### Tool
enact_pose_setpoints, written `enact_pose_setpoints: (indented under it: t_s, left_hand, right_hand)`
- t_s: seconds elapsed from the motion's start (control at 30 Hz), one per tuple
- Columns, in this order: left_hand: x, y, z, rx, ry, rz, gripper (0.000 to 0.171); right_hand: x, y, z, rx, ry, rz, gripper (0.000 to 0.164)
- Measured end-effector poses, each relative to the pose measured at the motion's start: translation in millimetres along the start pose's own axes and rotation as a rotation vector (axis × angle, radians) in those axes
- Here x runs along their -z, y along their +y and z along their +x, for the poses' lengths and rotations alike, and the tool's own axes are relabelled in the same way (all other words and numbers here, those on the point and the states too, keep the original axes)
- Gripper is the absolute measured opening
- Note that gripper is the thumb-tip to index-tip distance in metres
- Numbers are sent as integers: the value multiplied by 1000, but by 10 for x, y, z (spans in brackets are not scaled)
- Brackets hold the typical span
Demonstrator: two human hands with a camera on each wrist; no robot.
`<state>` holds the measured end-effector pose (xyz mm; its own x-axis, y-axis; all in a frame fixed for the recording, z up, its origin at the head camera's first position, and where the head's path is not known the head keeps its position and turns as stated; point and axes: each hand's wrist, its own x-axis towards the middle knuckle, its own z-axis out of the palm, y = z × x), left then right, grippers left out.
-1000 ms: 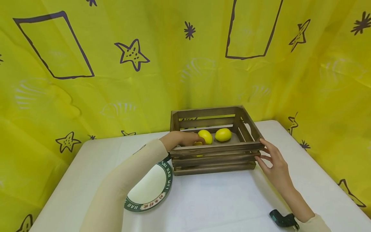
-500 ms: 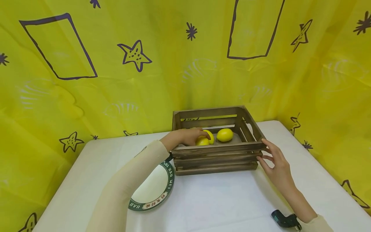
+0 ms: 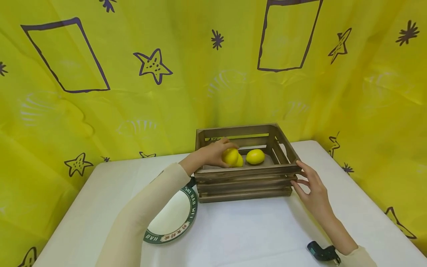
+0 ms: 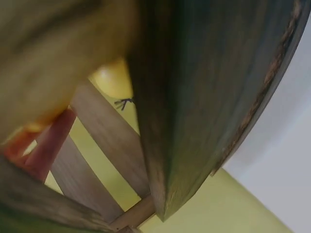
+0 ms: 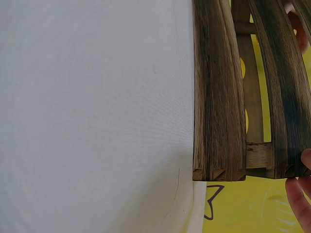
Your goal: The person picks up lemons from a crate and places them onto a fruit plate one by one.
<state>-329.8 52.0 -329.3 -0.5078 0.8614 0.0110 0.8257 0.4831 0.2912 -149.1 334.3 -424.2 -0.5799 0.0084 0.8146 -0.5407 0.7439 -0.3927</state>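
Observation:
A slatted brown wooden crate (image 3: pixel 247 184) stands toward the back of the table. Reaching in over its front left, my left hand (image 3: pixel 212 153) grips a yellow lemon (image 3: pixel 230 157) between thumb and fingers. Another lemon (image 3: pixel 240 161) shows partly behind the held one, and a third lemon (image 3: pixel 255 157) lies on the crate floor to the right. My right hand (image 3: pixel 315 191) holds the crate's front right corner, fingers at the top rim and thumb on the front slat. In the left wrist view, crate slats hide most of the hand; some fingers (image 4: pixel 50 143) show between them.
A white plate with a green lettered rim (image 3: pixel 192 213) sits left of the crate, partly under my left sleeve (image 3: pixel 140 211). A white cloth covers the table (image 3: pixel 247 233). Behind it hangs a yellow curtain (image 3: pixel 186 107). A black device (image 3: pixel 321 252) is at my right wrist.
My left hand has taken hold of a lemon and raised it a little inside the crate. The right hand keeps its place at the crate's corner.

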Motion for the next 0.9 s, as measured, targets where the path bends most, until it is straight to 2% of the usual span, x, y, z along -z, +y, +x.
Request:
enact_pose_setpoints:
  t_s: [0.17,0.47,0.73,0.9]
  left_hand:
    - [23,7,-59,2,124,-12,65]
    - [37,63,-163,22,270,-22,64]
    - [25,118,-317,20,367,-63,66]
    - [32,133,-383,12,434,-126,65]
  right_hand:
    - [-14,-4,1,0,5,-4,89]
    - [-21,18,7,14,17,-17,89]
    - [-18,15,4,16,8,-20,91]
    - [-10,21,-2,17,6,-12,92]
